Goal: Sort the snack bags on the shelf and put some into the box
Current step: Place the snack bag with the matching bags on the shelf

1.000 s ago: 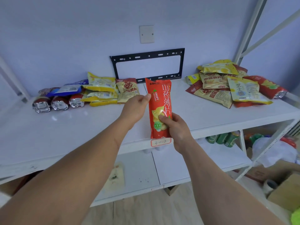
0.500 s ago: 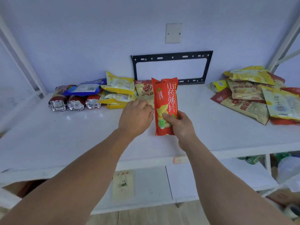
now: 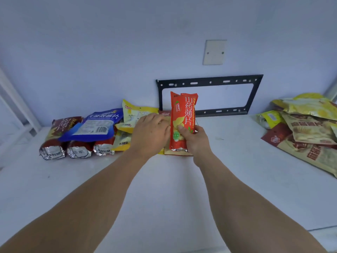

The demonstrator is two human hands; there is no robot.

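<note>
My right hand (image 3: 196, 141) grips a long red snack bag (image 3: 183, 114) near its lower end and holds it upright over the white shelf (image 3: 164, 179). Its bottom sits above a beige bag (image 3: 177, 153) lying flat. My left hand (image 3: 150, 135) rests beside the red bag, its fingers touching the bag's left edge and lying over the yellow bags (image 3: 135, 114) of the left pile. That pile also has a blue bag (image 3: 94, 125) and three dark red bags with silver ends (image 3: 78, 151). No box is in view.
A second pile of yellow and beige snack bags (image 3: 308, 130) lies at the right of the shelf. A black metal bracket (image 3: 209, 83) and a white wall plate (image 3: 214, 52) are on the back wall. A white shelf post (image 3: 16, 101) stands at the left.
Both hands have carried the red bag forward and left, from the shelf's front edge to the left pile at the back. The view has moved closer and left with them.
</note>
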